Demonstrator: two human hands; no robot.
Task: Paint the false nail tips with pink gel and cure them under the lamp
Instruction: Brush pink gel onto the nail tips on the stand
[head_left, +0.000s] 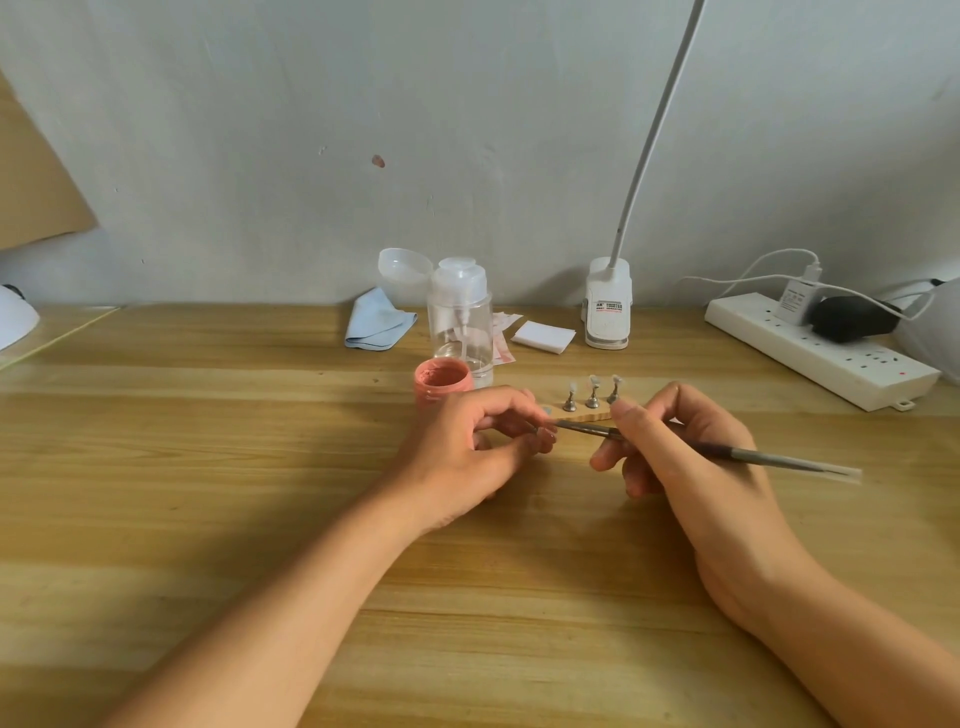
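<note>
Your right hand (675, 457) grips the brush (779, 460) pen-style, fingers closed round its shaft and bristles aimed left for fine control. The fingers of your left hand (478, 447) pinch what appears to be one nail tip holder (546, 413) at the bristles, steadying it. The tip itself is hidden. Three nail tips (592, 384) stand on pegs just behind, with the open pink gel jar (442, 382) near them for reloading. The clip lamp (608, 306) stands at the rear of the wooden worktop (260, 467), against a pale wall (311, 130).
</note>
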